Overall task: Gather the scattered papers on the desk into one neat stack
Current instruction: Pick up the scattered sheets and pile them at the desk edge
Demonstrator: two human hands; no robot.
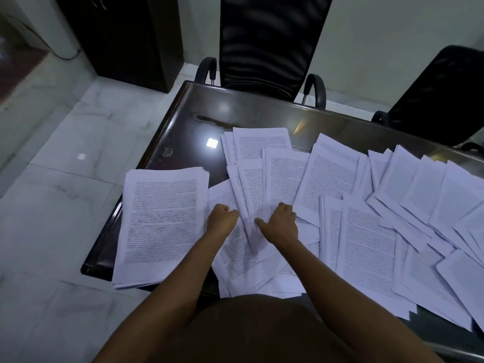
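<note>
Left hand point(222, 217): curled, pinching loose sheets point(248, 205)
Right hand point(281, 224): spread flat on them
Stack point(162, 224): worktop point(183, 132), left
Scattered papers point(392, 205): right

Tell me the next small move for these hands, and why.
Probably slide the fanned sheets under both hands together and lift them onto the stack at the desk's left end. The left hand and right hand already rest on them, and that stack lies just beside.

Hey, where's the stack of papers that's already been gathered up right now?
The gathered stack lies at the left end of the desk, its near corner overhanging the edge, just left of the left hand.
</note>
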